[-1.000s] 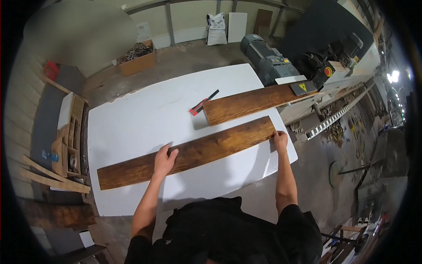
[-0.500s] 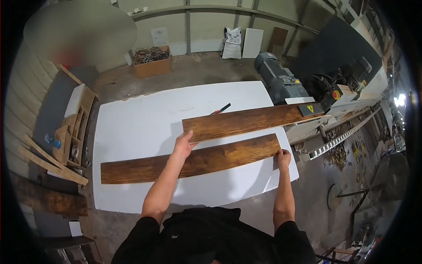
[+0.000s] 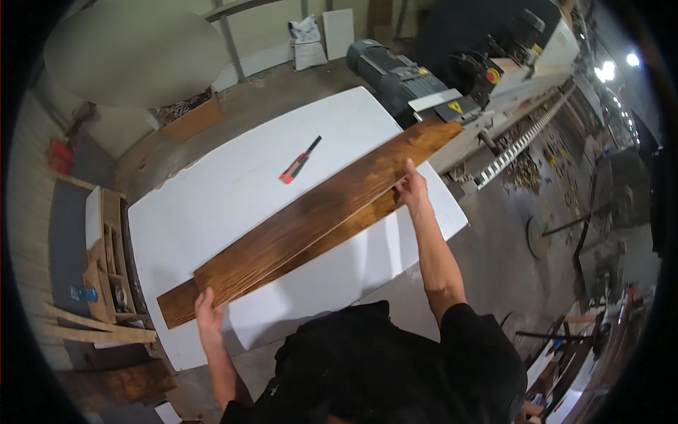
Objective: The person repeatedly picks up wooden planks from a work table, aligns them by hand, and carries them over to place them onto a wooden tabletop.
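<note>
Fingers of the left hand (image 3: 208,311) and right hand (image 3: 415,189) are clamped on the near long edge of the upper plank (image 3: 311,215), one close to its left end, the other well toward its right. That wide grip seems sound for a long, thin board: even pressure from both sides should keep it from twisting, and fingertips are best kept clear of the gap over the lower plank (image 3: 179,304), where they could be pinched. The upper plank lies at a slant over the table (image 3: 212,212), covering most of the lower plank, whose left end pokes out; whether the two touch is hard to tell from this angle. Both are flat, straight-sided strips with streaky dark-brown grain, the upper one showing a paler, narrow edge. Against them the table looks smooth and white. A slim red-and-black knife (image 3: 300,161) lies on it, apart from the planks, and a ribbed grey motor (image 3: 387,69) stands beyond.
</note>
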{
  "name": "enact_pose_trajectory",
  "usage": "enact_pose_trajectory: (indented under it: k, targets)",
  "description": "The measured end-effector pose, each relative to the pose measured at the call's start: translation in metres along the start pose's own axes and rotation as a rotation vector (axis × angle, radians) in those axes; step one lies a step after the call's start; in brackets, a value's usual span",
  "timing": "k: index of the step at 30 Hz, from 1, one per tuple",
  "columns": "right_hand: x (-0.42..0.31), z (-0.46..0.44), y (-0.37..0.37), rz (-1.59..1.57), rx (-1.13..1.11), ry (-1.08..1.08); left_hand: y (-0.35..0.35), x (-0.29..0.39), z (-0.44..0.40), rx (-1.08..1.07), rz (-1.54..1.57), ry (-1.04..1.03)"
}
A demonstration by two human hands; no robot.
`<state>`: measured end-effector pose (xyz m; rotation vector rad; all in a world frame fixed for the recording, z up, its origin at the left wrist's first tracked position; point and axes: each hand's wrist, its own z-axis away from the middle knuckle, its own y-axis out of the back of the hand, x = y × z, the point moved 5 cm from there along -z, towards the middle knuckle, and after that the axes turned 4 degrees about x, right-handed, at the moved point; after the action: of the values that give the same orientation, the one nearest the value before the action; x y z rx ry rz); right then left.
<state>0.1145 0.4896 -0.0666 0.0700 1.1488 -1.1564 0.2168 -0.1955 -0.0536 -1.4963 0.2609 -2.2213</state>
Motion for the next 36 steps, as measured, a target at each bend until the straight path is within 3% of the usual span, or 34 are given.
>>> enact_pose_trajectory:
  k: [2, 4, 5, 7, 12, 15, 18, 21, 22, 23, 25, 27, 29, 32, 36]
  targets:
    - [0.012, 0.04, -0.03, -0.089, 0.076, -0.045, 0.05, 0.011, 0.002, 0.092, -0.025, -0.039]
    - [0.061, 0.021, -0.012, 0.062, -0.1, -0.153, 0.102, 0.022, -0.002, 0.202, -0.046, -0.071]
    - [0.09, 0.02, -0.01, -0.038, -0.238, -0.231, 0.123, 0.03, -0.003, 0.295, -0.083, -0.094]
    - [0.119, 0.061, -0.015, -0.005, -0.22, -0.303, 0.167, 0.049, -0.003, 0.484, -0.161, -0.142]
    - [0.141, 0.162, -0.033, 0.034, -0.283, -0.39, 0.294, 0.083, -0.029, 0.573, -0.395, -0.305]
    - [0.158, 0.169, -0.027, 0.052, -0.27, -0.4, 0.294, 0.106, -0.026, 0.637, -0.585, -0.31]
    - [0.147, 0.175, -0.018, 0.483, -0.285, -0.494, 0.285, 0.11, -0.028, 0.638, -0.711, -0.309]
    - [0.109, 0.168, -0.001, 1.178, -0.485, -0.319, 0.281, 0.097, -0.039, 0.416, -0.819, -0.297]
    - [0.097, 0.142, 0.015, 1.313, -0.464, -0.079, 0.25, 0.105, -0.026, 0.275, -0.963, -0.188]
    - [0.088, 0.111, 0.034, 1.436, -0.439, 0.165, 0.208, 0.111, -0.008, 0.169, -0.95, -0.215]
    - [0.034, 0.072, 0.059, 1.53, -0.014, 0.604, 0.151, 0.113, 0.014, -0.042, -0.922, -0.268]
    - [-0.02, 0.07, 0.06, 1.483, 0.214, 1.004, 0.182, 0.1, 0.004, -0.003, -0.915, -0.273]
    - [-0.042, 0.051, 0.068, 1.557, 0.257, 1.354, 0.196, 0.09, 0.002, 0.008, -0.916, -0.275]
    - [-0.044, 0.003, 0.082, 1.661, -0.063, 0.956, 0.22, 0.094, -0.017, 0.034, -1.427, -0.421]
    - [-0.052, 0.0, 0.081, 1.64, -0.004, 0.874, 0.217, 0.098, -0.015, 0.051, -1.611, -0.442]
